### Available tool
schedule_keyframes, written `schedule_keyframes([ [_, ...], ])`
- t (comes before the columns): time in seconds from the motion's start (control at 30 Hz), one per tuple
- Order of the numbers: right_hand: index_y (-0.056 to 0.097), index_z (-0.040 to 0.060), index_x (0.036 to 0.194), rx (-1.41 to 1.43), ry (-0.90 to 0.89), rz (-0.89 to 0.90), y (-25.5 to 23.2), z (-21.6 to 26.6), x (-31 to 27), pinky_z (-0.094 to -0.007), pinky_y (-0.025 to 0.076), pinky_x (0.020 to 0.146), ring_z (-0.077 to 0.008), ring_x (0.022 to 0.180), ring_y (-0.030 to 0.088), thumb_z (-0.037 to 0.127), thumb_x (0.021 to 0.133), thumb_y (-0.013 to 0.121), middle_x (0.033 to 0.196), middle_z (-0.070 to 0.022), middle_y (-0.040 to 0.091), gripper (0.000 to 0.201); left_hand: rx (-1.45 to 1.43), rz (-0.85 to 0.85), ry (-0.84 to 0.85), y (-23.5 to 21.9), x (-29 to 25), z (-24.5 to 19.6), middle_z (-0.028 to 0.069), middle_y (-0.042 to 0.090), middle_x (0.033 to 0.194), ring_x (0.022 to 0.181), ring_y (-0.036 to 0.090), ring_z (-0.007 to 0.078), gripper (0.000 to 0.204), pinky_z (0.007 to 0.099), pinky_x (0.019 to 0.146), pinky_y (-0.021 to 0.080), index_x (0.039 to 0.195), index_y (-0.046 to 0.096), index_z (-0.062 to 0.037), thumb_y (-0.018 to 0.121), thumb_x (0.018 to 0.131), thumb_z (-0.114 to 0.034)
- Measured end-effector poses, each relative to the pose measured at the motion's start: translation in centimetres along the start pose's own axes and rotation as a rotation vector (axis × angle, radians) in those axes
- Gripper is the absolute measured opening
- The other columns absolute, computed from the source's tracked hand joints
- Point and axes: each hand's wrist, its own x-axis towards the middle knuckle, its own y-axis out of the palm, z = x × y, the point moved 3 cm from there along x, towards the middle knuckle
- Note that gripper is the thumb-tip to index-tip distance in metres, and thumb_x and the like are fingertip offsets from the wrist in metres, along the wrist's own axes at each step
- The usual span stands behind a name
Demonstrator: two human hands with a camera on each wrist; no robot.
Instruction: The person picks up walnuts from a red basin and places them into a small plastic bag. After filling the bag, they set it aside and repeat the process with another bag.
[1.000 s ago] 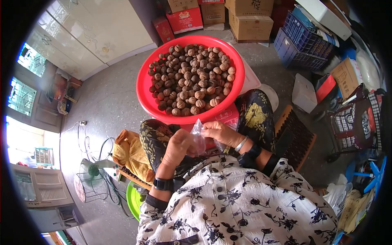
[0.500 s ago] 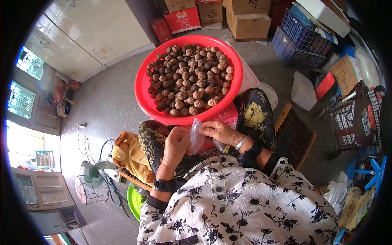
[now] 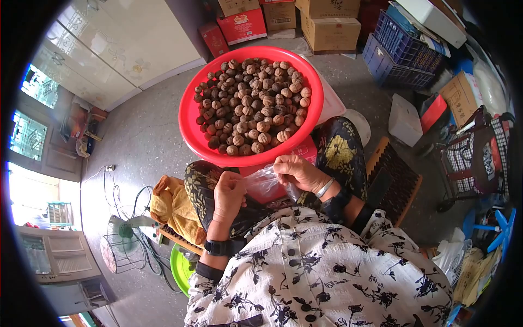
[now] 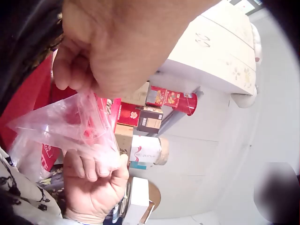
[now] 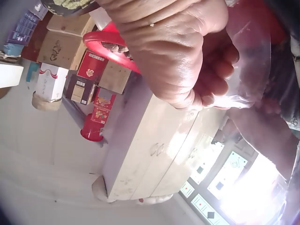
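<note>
Left of the red basin [image 3: 188, 111], on the person's side, stands a fan [image 3: 125, 229]; between them lies a yellow towel [image 3: 177, 210]. Just below the basin's near rim, the left hand [image 3: 230, 195] pinches one edge of a clear plastic bag [image 3: 262, 185]. Behind the basin, a red carton [image 3: 242, 26] bears a pale emblem, its print too small to read. Walnuts [image 3: 256, 106] fill the basin. The bag stretches across to the right hand [image 3: 303, 173], whose curled fingers grip its other side. Under the basin's near right edge, a red box [image 3: 306, 150] shows pale, illegible lettering. Behind and right of the basin, a brown carton [image 3: 333, 35] has unreadable dark characters; farther right are blue crates [image 3: 400, 60].
</note>
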Motion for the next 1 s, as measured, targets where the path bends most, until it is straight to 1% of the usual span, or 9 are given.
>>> schedule_keyframes([
  [0.37,0.065,0.0088,0.084,-0.263,-0.01,-0.091,0.4,-0.4,0.1,-0.0194,0.039,0.062,-0.0034,0.067,0.049,0.025,0.095,0.067,0.072,0.0067,0.056,0.019,0.222,0.056,0.084,-0.5,0.2,-1.9,-0.0012,0.058,0.069,0.054,0.052,0.0056,0.011,0.0225,0.045,0.045,0.096,0.062,-0.0035,0.068,0.09,-0.011],
  [0.47,0.064,0.0077,0.084,-0.297,-0.021,-0.052,0.1,-1.1,0.4,-0.0185,0.038,0.063,-0.0023,0.067,0.046,0.023,0.096,0.066,0.073,0.0083,0.054,0.02,0.267,-0.039,0.23,-1.2,0.9,-2.6,-0.0012,0.058,0.067,0.057,0.054,0.0065,0.013,0.0254,0.051,0.046,0.092,0.063,-0.0027,0.071,0.089,-0.012],
  [0.53,0.065,0.0071,0.085,-0.192,0.006,-0.015,0.3,-1.3,0.4,-0.0193,0.039,0.063,-0.0024,0.068,0.048,0.021,0.097,0.065,0.075,0.0076,0.056,0.018,0.425,-0.218,0.473,-1.9,1.6,-4.6,0.0025,0.058,0.07,0.06,0.055,0.0107,0.012,0.0284,0.057,0.048,0.09,0.064,-0.0027,0.071,0.087,-0.011],
  [0.57,0.065,0.0071,0.085,-0.19,0.005,-0.02,0.4,-1.2,0.3,-0.0193,0.039,0.063,-0.0024,0.068,0.048,0.021,0.097,0.065,0.075,0.0076,0.056,0.018,0.606,-0.26,0.497,-2.2,2.0,-5.7,0.008,0.061,0.076,0.069,0.06,0.0205,0.012,0.0334,0.064,0.051,0.091,0.064,-0.0041,0.072,0.085,-0.011],
  [0.6,0.066,0.007,0.086,-0.215,0.006,-0.008,0.6,-0.8,0.3,-0.0198,0.04,0.063,-0.0028,0.069,0.049,0.02,0.097,0.064,0.077,0.007,0.058,0.017,0.606,-0.255,0.497,-2.3,2.9,-6.0,0.008,0.061,0.076,0.069,0.06,0.0205,0.012,0.0334,0.064,0.051,0.091,0.064,-0.0041,0.072,0.085,-0.011],
  [0.67,0.068,0.007,0.088,-0.237,0.011,0.0,0.8,-0.8,0.3,-0.0204,0.041,0.063,-0.0032,0.069,0.05,0.019,0.097,0.064,0.079,0.0063,0.06,0.016,0.811,-0.304,0.764,-2.0,4.1,-7.2,0.0113,0.062,0.082,0.08,0.062,0.0305,0.013,0.0389,0.074,0.052,0.09,0.063,-0.005,0.072,0.083,-0.012],
  [0.8,0.068,0.0075,0.09,-0.227,-0.042,0.0,0.8,-0.7,0.4,-0.0212,0.042,0.064,-0.0047,0.07,0.052,0.021,0.098,0.065,0.079,0.0048,0.061,0.016,1.024,-0.183,0.587,-1.3,6.8,-7.5,0.0145,0.067,0.089,0.094,0.062,0.0371,0.022,0.0486,0.093,0.044,0.091,0.064,-0.0063,0.069,0.083,-0.026],
  [0.83,0.067,0.008,0.088,-0.251,-0.022,0.003,0.8,-0.5,0.3,-0.0211,0.042,0.064,-0.005,0.069,0.051,0.023,0.098,0.065,0.077,0.0049,0.059,0.018,1.084,-0.098,0.398,-1.3,7.9,-7.1,0.0162,0.07,0.098,0.1,0.062,0.0383,0.03,0.0506,0.099,0.041,0.097,0.068,-0.0077,0.068,0.082,-0.033],
  [1.0,0.067,0.0077,0.088,-0.222,0.006,0.009,0.7,-0.5,0.3,-0.0209,0.042,0.063,-0.0048,0.069,0.051,0.023,0.097,0.065,0.077,0.0048,0.059,0.018,1.136,-0.068,0.283,-1.0,9.7,-6.6,0.0166,0.071,0.103,0.101,0.063,0.039,0.035,0.0501,0.097,0.043,0.1,0.073,-0.0106,0.07,0.078,-0.037],
])
